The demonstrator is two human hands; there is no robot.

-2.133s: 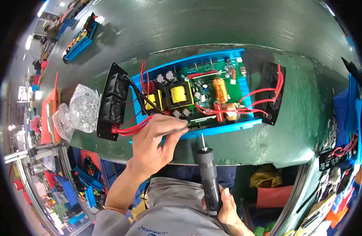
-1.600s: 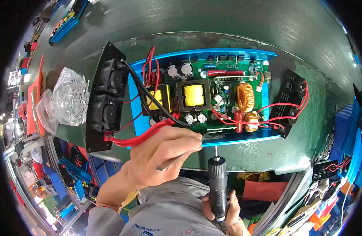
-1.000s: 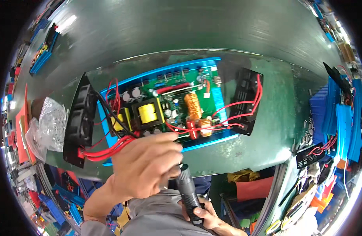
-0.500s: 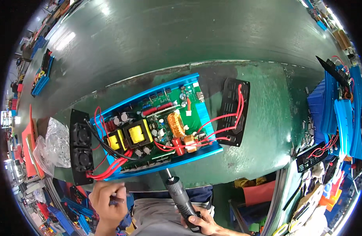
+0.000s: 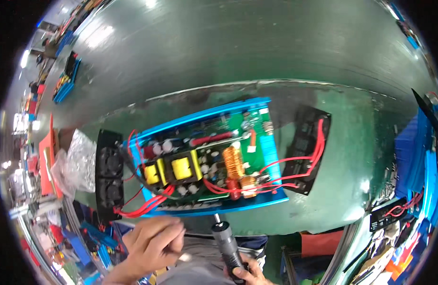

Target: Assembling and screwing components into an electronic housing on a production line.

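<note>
An open blue metal case with a green circuit board, yellow transformers and a copper coil lies in front of me. My right hand grips a black electric screwdriver, its bit pointing up at the near wall of the case. Just off the case's near left part is my left hand, fingers curled and pinched together; whatever they hold is hidden and blurred. Red wires join the case to a black fan panel at left and a black slotted end panel at right.
Crumpled clear plastic and an orange sheet lie at left. Blue cases are stacked at right, near another black panel and loose screws. A further wired blue case stands at far left.
The whole scene has shifted right and slightly down in the picture. My left hand has moved right and closer to the case's near edge. The screwdriver stays in my right hand.
</note>
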